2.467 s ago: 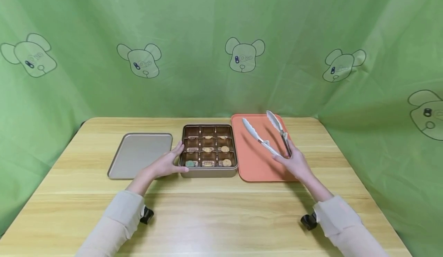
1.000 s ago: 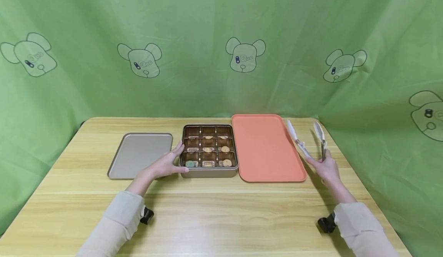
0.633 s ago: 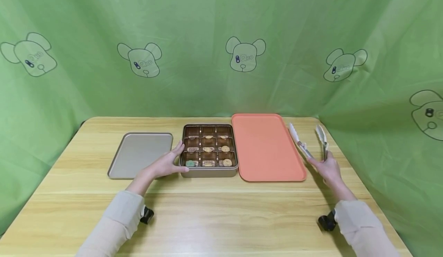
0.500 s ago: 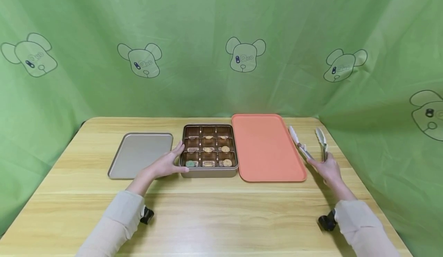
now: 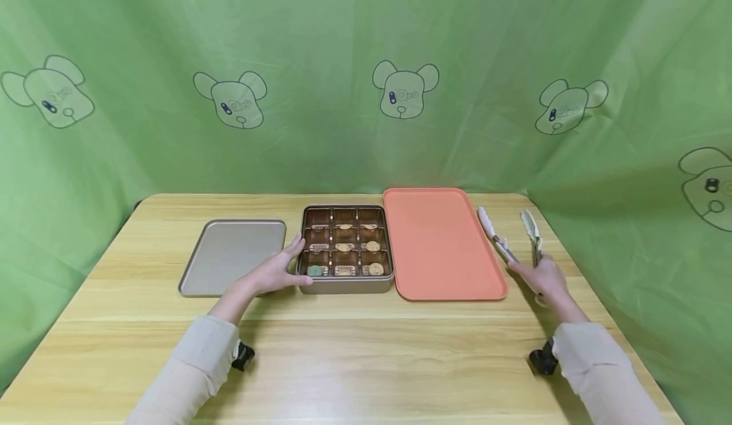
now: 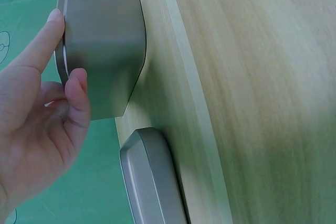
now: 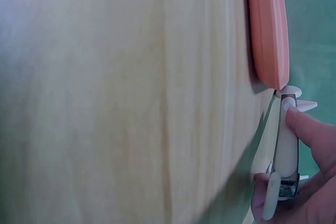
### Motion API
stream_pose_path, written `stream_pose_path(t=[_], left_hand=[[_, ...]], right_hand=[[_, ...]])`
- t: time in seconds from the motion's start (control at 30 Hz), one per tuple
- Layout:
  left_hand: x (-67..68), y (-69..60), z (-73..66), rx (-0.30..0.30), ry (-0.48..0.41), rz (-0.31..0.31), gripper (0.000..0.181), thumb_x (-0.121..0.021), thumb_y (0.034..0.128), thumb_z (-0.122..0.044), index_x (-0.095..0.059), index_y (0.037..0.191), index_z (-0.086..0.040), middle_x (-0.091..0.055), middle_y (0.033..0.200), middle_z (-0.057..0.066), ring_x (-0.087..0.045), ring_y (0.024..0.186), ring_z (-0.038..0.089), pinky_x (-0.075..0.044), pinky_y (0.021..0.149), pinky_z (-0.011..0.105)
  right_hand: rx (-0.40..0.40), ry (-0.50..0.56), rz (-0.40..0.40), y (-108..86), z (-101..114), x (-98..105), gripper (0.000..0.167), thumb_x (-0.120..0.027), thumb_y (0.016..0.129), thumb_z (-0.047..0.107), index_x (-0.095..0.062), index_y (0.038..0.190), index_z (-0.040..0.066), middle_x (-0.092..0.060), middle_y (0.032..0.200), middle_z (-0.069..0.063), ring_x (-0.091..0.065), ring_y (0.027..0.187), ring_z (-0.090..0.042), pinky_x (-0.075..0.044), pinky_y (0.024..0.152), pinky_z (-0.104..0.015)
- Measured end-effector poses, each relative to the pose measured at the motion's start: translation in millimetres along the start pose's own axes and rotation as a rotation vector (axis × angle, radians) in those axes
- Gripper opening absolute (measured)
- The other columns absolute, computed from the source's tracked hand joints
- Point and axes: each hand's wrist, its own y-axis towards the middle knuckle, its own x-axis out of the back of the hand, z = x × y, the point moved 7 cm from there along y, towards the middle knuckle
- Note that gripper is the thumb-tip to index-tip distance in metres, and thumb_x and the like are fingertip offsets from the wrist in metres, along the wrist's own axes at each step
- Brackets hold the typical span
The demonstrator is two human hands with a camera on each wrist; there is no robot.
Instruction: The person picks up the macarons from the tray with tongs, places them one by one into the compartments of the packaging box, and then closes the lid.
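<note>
Left hand (image 5: pixel 274 274) grips box (image 5: pixel 345 286) corner, right hand (image 5: pixel 547 279) holds splayed tongs (image 5: pixel 501 246) — loosened grip could let them knock tray (image 5: pixel 446 247).

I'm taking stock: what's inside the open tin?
The tin holds a brown nine-compartment insert; a green piece sits in its near-left corner, tan pieces in several others. The insert hides the tin's floor.

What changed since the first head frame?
The right hand moved right, carrying the tongs from over the orange tray to beyond its right edge, slightly lower in frame. Nothing newly grasped or released. Unchanged: left hand on the tin, the tin, metal lid and tray.
</note>
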Motion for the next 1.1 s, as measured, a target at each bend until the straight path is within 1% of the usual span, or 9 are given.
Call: stream_pose_path(t=[0.13, 0.23, 0.33, 0.47, 0.57, 0.7, 0.8, 0.93, 1.1], left_hand=[[-0.2, -0.5, 0.4, 0.001, 0.001, -0.001, 0.096, -0.068, 0.0784, -0.035, -0.008, 0.144, 0.0, 0.005, 0.151, 0.017, -0.009, 0.135, 0.041, -0.009, 0.111, 0.048], [0.7, -0.2, -0.2, 0.001, 0.006, -0.002, 0.096, -0.068, 0.0784, -0.034, -0.008, 0.144, 0.001, 0.004, 0.151, 0.018, -0.009, 0.135, 0.041, -0.009, 0.111, 0.048], [1.0, -0.1, -1.3, -0.003, 0.007, -0.004, 0.095, -0.069, 0.0784, -0.033, -0.009, 0.144, 0.001, 0.004, 0.151, 0.018, -0.009, 0.135, 0.041, -0.01, 0.111, 0.049], [0.9, -0.2, -1.7, -0.003, 0.002, -0.007, 0.095, -0.069, 0.0783, -0.034, -0.009, 0.144, 0.001, 0.004, 0.151, 0.018, -0.01, 0.135, 0.042, -0.01, 0.111, 0.048], [0.8, -0.4, -1.1, 0.001, 0.001, -0.003, 0.095, -0.068, 0.0783, -0.035, -0.009, 0.144, 0.001, 0.004, 0.151, 0.017, -0.01, 0.135, 0.042, -0.009, 0.111, 0.048], [1.4, -1.2, -1.1, 0.005, -0.003, -0.003, 0.096, -0.068, 0.0779, -0.036, -0.008, 0.144, 0.0, 0.004, 0.151, 0.016, -0.01, 0.135, 0.042, -0.008, 0.111, 0.048], [3.4, -1.9, -1.3, 0.011, 0.003, -0.02, 0.096, -0.069, 0.0768, -0.035, -0.01, 0.144, 0.0, 0.001, 0.151, 0.016, -0.01, 0.134, 0.043, -0.005, 0.11, 0.051], [5.4, -1.6, -1.8, 0.024, 0.025, -0.037, 0.094, -0.071, 0.0751, -0.035, -0.015, 0.143, -0.001, -0.003, 0.151, 0.016, -0.011, 0.134, 0.044, -0.003, 0.108, 0.058], [6.7, -1.2, -2.7, 0.018, 0.047, -0.055, 0.095, -0.072, 0.0731, -0.036, -0.019, 0.143, 0.0, -0.007, 0.15, 0.016, -0.013, 0.132, 0.047, -0.006, 0.106, 0.061]], right_hand=[[-0.011, -0.043, -0.004, 1.6, -2, 0, 0.07, -0.056, 0.086, 0.046, -0.039, 0.107, -0.018, -0.049, 0.092, -0.034, -0.05, 0.071, -0.032, -0.047, 0.052, -0.032], [-0.026, -0.077, -0.016, 4.1, -4, 1, 0.067, -0.057, 0.085, 0.047, -0.041, 0.101, -0.016, -0.049, 0.087, -0.03, -0.049, 0.07, -0.032, -0.047, 0.051, -0.033], [-0.034, -0.111, -0.03, 6.4, -6, 1, 0.067, -0.057, 0.084, 0.048, -0.042, 0.098, -0.016, -0.048, 0.089, -0.034, -0.047, 0.076, -0.038, -0.047, 0.059, -0.041], [-0.026, -0.15, -0.047, 7.7, -5, 1, 0.066, -0.058, 0.083, 0.045, -0.043, 0.096, -0.019, -0.044, 0.096, -0.04, -0.039, 0.088, -0.047, -0.039, 0.075, -0.054], [-0.024, -0.154, -0.045, 6.7, -4, -1, 0.068, -0.059, 0.083, 0.042, -0.042, 0.099, -0.022, -0.04, 0.1, -0.043, -0.033, 0.094, -0.052, -0.034, 0.081, -0.059], [-0.023, -0.134, -0.047, 5.0, -2, 0, 0.083, -0.056, 0.085, 0.044, -0.028, 0.12, -0.025, -0.029, 0.111, -0.05, -0.025, 0.103, -0.058, -0.03, 0.085, -0.062], [0.012, -0.138, -0.102, 5.2, 8, 2, 0.087, -0.055, 0.085, 0.046, -0.021, 0.128, -0.022, -0.027, 0.114, -0.051, -0.025, 0.105, -0.059, -0.03, 0.084, -0.062], [0.089, -0.113, -0.191, 1.5, 31, 5, 0.08, -0.057, 0.086, 0.039, -0.022, 0.132, -0.017, -0.031, 0.113, -0.05, -0.028, 0.104, -0.059, -0.029, 0.085, -0.063], [0.177, -0.042, -0.185, -10.9, 65, -3, 0.078, -0.057, 0.089, 0.029, -0.013, 0.139, -0.012, -0.029, 0.12, -0.05, -0.027, 0.111, -0.061, -0.025, 0.093, -0.067]])
